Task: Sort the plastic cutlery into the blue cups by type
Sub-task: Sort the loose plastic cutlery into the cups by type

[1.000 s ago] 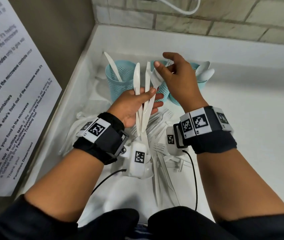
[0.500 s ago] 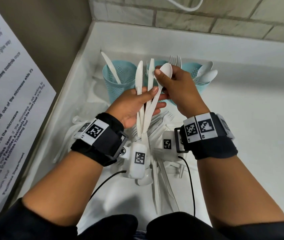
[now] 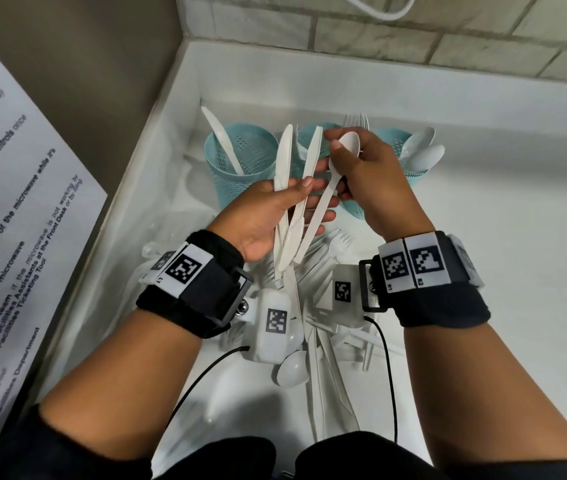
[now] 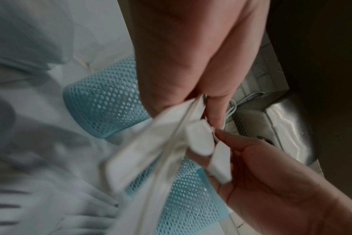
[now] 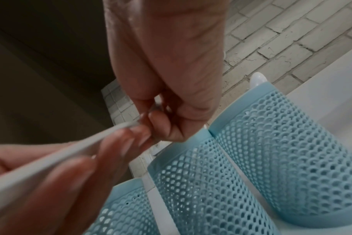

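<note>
At one o'clock of the right hand (image 3: 365,174), pinching a white plastic spoon (image 3: 330,195), stands the blue mesh spoon cup (image 3: 410,174); left hand (image 3: 268,220) clasps two white knives (image 3: 292,188)

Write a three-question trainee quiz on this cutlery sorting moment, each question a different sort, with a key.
1. True or false: the left hand holds two white plastic knives.
2. Which blue mesh cup already holds spoons: A the left cup, B the middle cup, C the right cup?
3. Fill in: the right hand pinches a white plastic ____ near its bowl.

Key
1. True.
2. C; two spoons stand in it.
3. Spoon.
</note>
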